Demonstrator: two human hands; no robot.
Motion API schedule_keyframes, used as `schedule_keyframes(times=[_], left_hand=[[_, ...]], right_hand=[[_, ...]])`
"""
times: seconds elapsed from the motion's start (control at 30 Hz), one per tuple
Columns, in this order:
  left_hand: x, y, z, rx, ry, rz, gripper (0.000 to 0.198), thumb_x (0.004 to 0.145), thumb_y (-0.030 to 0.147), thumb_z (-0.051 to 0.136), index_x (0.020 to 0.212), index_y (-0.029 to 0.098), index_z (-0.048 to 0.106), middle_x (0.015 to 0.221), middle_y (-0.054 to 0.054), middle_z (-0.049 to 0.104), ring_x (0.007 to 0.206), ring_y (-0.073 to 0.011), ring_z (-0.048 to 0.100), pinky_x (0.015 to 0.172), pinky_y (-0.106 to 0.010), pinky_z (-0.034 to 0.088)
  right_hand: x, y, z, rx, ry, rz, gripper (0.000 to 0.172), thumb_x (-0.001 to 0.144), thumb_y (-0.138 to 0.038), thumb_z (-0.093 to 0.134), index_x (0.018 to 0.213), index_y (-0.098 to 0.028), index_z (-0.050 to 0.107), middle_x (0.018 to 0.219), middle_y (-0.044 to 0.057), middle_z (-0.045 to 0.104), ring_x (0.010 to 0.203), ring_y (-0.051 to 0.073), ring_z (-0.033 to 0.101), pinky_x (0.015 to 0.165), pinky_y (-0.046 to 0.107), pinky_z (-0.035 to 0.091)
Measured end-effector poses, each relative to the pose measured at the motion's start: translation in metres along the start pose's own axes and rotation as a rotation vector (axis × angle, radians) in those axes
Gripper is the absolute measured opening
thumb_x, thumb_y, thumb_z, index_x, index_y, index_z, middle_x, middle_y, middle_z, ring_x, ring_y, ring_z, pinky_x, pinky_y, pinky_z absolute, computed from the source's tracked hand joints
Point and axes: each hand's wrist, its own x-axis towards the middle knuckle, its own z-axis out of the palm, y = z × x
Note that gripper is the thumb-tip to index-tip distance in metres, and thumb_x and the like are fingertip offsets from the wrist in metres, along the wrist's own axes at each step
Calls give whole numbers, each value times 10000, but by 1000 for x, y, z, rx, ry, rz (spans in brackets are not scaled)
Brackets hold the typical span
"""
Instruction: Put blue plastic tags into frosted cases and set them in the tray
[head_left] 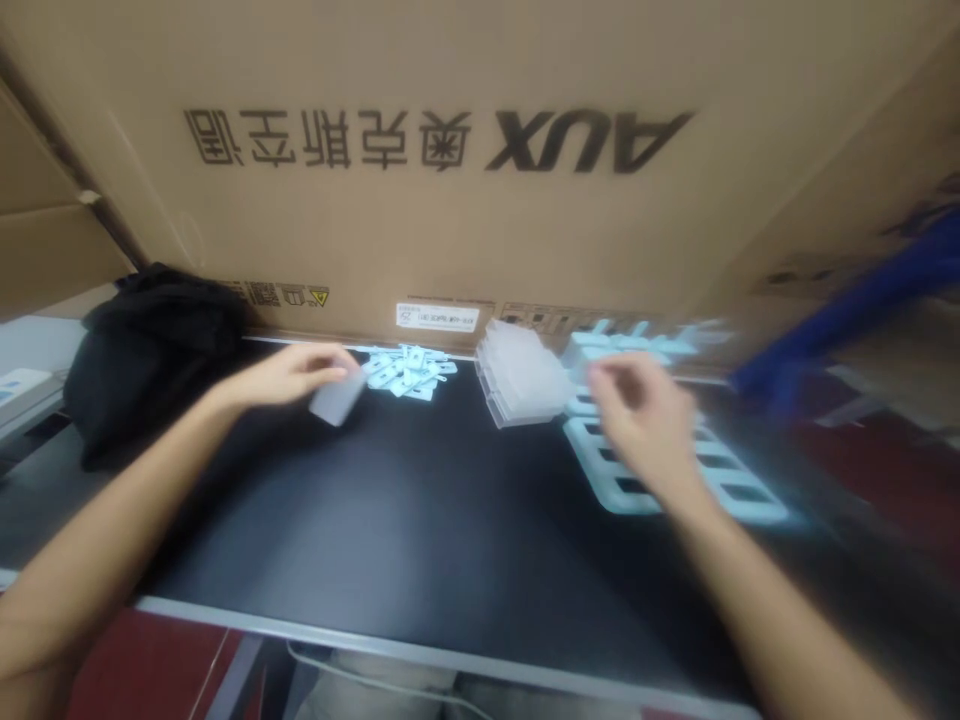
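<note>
My left hand is closed on a small translucent plastic case, held just above the black table beside a pile of small white plastic parts. My right hand hovers over a white slotted tray at the right. Its fingers are curled and blurred by motion, so I cannot make out whether they hold anything. A stack of clear plastic cases stands between the two hands, near the back of the table.
A large AUX cardboard box walls off the back of the table. A black bag lies at the left. More white trays sit behind the slotted one. A blue bar slants at the far right.
</note>
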Motion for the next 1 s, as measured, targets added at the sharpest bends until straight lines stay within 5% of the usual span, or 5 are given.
schedule_keyframes(times=[0.1,0.33,0.47,0.7,1.0], left_hand=[[-9,-53,-39,168,-76,-202,473,963,622,574,1164,239,766,1135,-63,781,974,-233,723,853,-315,573],[-7,-84,-27,708,348,-388,578,943,658,481,1284,241,691,1271,-134,703,1163,-318,655,999,-441,530],[-9,-71,-25,777,306,-508,570,923,747,489,1160,270,694,1232,-105,699,1068,-320,693,915,-423,550],[-13,-83,-25,879,215,-371,372,914,378,539,1249,299,680,1382,-79,661,1277,-317,635,975,-407,569],[-8,-104,-8,858,265,-368,529,1000,357,410,1491,227,561,1567,-88,569,1471,-286,499,1223,-466,444]], right_hand=[[24,51,-22,-132,258,261,216,882,-428,635,984,-248,571,794,17,626,743,204,612,790,353,496],[34,131,-19,-281,91,549,595,680,-339,741,1202,-179,504,1006,82,661,864,243,644,882,400,523],[37,143,-10,-366,4,626,801,676,-448,793,1324,-94,483,1078,161,696,960,297,683,869,401,537],[43,149,-2,-544,-95,668,463,781,-531,720,974,-113,672,975,232,734,1070,388,690,906,447,527],[39,130,2,-547,31,652,680,851,-492,665,1291,2,511,1227,385,658,1160,464,666,1005,546,497]])
